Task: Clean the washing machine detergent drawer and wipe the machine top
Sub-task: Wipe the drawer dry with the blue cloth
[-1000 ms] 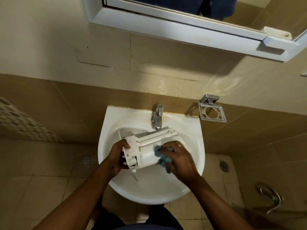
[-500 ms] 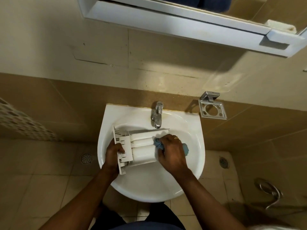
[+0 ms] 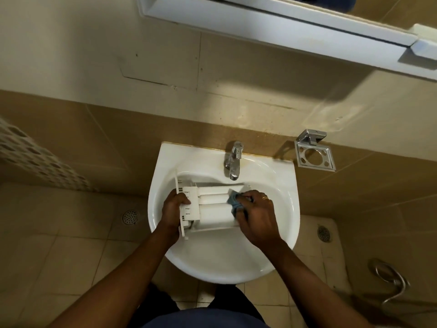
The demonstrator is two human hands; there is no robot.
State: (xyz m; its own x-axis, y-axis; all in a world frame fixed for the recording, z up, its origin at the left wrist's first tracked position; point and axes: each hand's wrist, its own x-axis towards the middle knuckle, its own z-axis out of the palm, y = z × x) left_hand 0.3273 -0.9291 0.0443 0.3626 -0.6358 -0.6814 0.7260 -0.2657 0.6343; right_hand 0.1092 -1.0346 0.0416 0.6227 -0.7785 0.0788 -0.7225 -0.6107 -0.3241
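Since a second ago the detergent drawer [image 3: 214, 213] has swung level across the white basin [image 3: 224, 268], centre frame. The left hand [image 3: 176, 210] grips its front-panel end, and the right hand [image 3: 256, 216] pinches a bunched blue cloth [image 3: 233, 202] against its ribbed side. I judge it best to brace firmly and rub lengthwise along the grooves. Beyond are a chrome tap [image 3: 234, 162], a wall holder [image 3: 314, 153], beige tiles and a mirror cabinet [image 3: 260, 24] at the top.

Left hand [image 3: 175, 209], right hand [image 3: 256, 217], both curled.

Bulk of blue cloth [image 3: 233, 201] and right end of drawer [image 3: 214, 210] beneath the right hand [image 3: 257, 216]
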